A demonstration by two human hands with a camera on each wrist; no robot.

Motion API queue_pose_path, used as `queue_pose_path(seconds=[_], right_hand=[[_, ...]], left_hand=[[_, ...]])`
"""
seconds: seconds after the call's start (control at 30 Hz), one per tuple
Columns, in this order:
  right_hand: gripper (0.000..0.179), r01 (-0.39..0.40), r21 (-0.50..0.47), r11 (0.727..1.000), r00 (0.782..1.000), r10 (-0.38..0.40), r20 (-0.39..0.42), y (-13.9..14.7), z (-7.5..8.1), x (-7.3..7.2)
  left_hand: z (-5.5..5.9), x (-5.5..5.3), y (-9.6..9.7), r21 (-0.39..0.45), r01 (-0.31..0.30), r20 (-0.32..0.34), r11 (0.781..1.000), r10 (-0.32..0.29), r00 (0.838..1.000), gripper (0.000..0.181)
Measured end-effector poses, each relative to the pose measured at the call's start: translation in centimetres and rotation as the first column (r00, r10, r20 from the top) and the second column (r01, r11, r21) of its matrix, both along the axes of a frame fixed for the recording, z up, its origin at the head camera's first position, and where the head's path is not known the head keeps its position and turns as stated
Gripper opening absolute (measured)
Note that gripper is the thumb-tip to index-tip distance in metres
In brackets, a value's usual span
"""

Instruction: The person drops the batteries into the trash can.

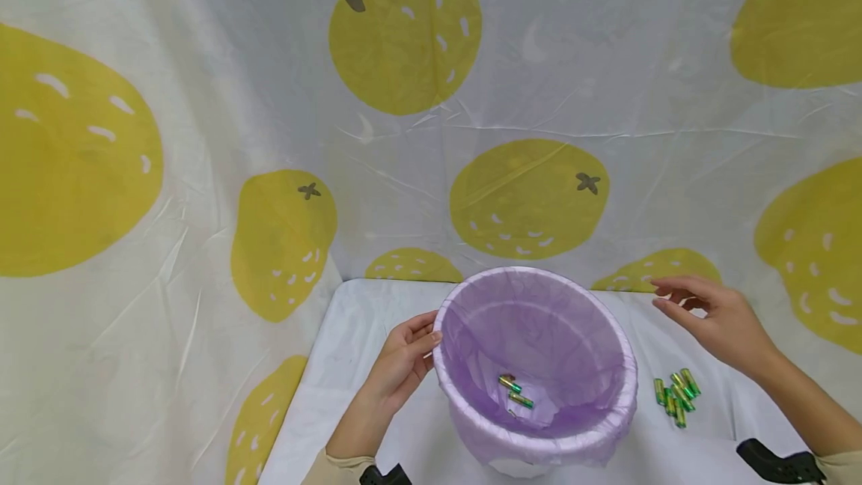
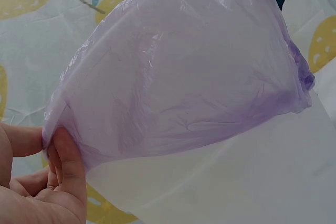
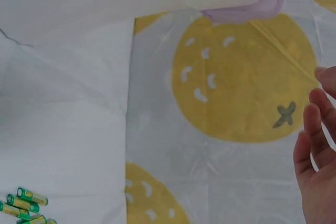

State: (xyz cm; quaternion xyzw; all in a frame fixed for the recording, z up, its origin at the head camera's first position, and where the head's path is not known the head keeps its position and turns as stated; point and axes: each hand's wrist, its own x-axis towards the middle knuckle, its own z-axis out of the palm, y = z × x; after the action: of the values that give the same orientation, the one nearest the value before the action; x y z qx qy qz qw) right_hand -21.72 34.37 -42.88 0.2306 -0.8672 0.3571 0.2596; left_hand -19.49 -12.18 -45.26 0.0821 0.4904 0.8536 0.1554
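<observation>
A round bin lined with a thin purple plastic bag (image 1: 532,320) stands tilted toward the camera, the bag folded over its rim. My left hand (image 1: 399,365) pinches that rim on the left side, thumb and fingers on the bag, as the left wrist view also shows. A few green and gold batteries (image 1: 520,400) lie at the bottom of the bin. To the right of the bin, my right hand (image 1: 723,320) hovers with loosely bent fingers and nothing between them. Below it, several green and gold batteries (image 1: 680,394) lie in a loose pile on the white table.
The white-covered table (image 1: 377,305) ends against a hanging cloth (image 1: 640,193) printed with yellow fruit, which also covers the left side. Black straps (image 1: 781,462) sit at both wrists.
</observation>
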Motion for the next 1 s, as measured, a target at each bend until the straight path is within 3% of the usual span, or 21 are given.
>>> queue_pose_path(seconds=[0.27, 0.57, 0.77, 1.0], right_hand=[[0.033, 0.068, -0.025, 0.997, 0.997, -0.067, 0.047, 1.3, -1.2, 0.7], [0.026, 0.136, -0.070, 0.988, 0.986, -0.128, 0.107, 2.3, -3.7, 1.3], [0.024, 0.203, -0.072, 0.977, 0.971, -0.191, 0.144, 3.2, -5.6, 2.1], [0.024, 0.311, -0.036, 0.950, 0.931, -0.297, 0.210, 4.5, -8.9, 3.1]], left_hand=[[0.0, -0.1, 0.3, 0.008, 0.006, -0.005, 1.000, -0.006, 1.000, 0.046], [-0.1, -0.1, 0.0, 0.012, -0.004, 0.008, 1.000, 0.004, 1.000, 0.046], [0.0, -0.1, 0.0, 0.008, -0.007, 0.001, 1.000, 0.007, 1.000, 0.047], [-0.1, -0.1, 0.1, 0.006, -0.011, 0.009, 1.000, 0.011, 1.000, 0.045]])
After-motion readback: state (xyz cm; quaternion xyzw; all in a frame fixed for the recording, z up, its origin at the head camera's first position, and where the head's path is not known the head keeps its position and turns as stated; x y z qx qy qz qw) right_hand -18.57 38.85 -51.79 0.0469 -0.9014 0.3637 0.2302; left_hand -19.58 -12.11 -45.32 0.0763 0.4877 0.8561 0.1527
